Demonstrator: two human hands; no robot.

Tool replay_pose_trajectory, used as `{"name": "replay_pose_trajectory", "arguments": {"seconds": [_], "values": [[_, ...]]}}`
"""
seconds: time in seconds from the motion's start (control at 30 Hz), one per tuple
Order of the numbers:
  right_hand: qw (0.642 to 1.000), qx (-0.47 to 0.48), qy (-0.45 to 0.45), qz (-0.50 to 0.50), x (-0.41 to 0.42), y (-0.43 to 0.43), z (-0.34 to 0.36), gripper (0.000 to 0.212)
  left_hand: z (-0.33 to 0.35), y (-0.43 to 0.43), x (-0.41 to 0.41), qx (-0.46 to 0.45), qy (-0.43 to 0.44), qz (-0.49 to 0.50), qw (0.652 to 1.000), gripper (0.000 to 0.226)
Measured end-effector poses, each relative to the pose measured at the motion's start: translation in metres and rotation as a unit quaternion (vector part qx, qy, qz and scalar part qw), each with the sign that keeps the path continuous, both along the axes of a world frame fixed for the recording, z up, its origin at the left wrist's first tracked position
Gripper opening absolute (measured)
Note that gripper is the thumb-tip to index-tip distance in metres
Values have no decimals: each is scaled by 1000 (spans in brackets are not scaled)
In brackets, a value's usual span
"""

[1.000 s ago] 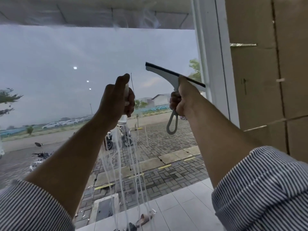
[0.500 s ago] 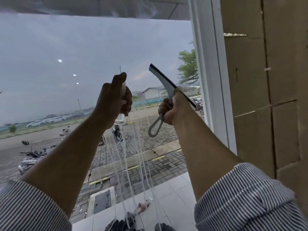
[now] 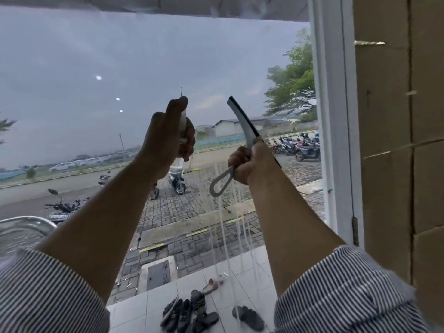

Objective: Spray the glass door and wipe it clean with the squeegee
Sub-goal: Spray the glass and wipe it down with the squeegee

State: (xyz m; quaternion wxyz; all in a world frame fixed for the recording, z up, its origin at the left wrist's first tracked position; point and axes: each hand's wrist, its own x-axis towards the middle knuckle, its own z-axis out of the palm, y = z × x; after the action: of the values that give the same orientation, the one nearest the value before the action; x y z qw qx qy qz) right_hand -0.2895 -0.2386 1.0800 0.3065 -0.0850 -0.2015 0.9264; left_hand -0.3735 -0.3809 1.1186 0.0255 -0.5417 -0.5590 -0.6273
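Left hand (image 3: 165, 138) clenched on small white spray bottle (image 3: 183, 121), right hand (image 3: 249, 162) gripping grey black-bladed squeegee (image 3: 242, 131) just off clear glass door (image 3: 120, 68) — streaks likely from white drips (image 3: 230, 224) running low.

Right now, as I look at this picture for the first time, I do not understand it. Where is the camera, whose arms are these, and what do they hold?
There is no machine here. A person wears one camera on the head, so you see their own two arms reaching forward, in striped sleeves. In front of them is a glass door with a white frame on the right; through it you see a paved yard with parked motorbikes.

The left hand is closed around a spray bottle, mostly hidden by the fingers. The right hand grips a squeegee, tilted steeply, its dark rubber edge turned to the right. White streaks of liquid run down the glass below the hands. On the tiles outside lie several shoes and sandals.
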Motion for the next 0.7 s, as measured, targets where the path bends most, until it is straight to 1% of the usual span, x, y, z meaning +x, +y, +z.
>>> {"name": "replay_pose_trajectory", "arguments": {"seconds": [0.23, 0.37, 0.5, 0.63, 0.7], "values": [[1000, -4, 10, 12, -23, -49, -2, 49, -7, -37, -2, 4, -13, 7, 1000, 63], [1000, -4, 15, 6, -20, -53, 1, 43, -6, -52, -3, 10, -27, 11, 1000, 67], [995, -32, 94, 13, -3, -39, 3, 50, -6, -54, 1, 3, -24, 9, 1000, 64], [986, -59, 155, -27, 16, -6, 10, 47, -7, -43, 9, 5, -31, 0, 1000, 61], [980, -79, 180, -30, 25, 14, 13, 48, -7, -34, 14, 8, -29, 2, 1000, 62]]}}
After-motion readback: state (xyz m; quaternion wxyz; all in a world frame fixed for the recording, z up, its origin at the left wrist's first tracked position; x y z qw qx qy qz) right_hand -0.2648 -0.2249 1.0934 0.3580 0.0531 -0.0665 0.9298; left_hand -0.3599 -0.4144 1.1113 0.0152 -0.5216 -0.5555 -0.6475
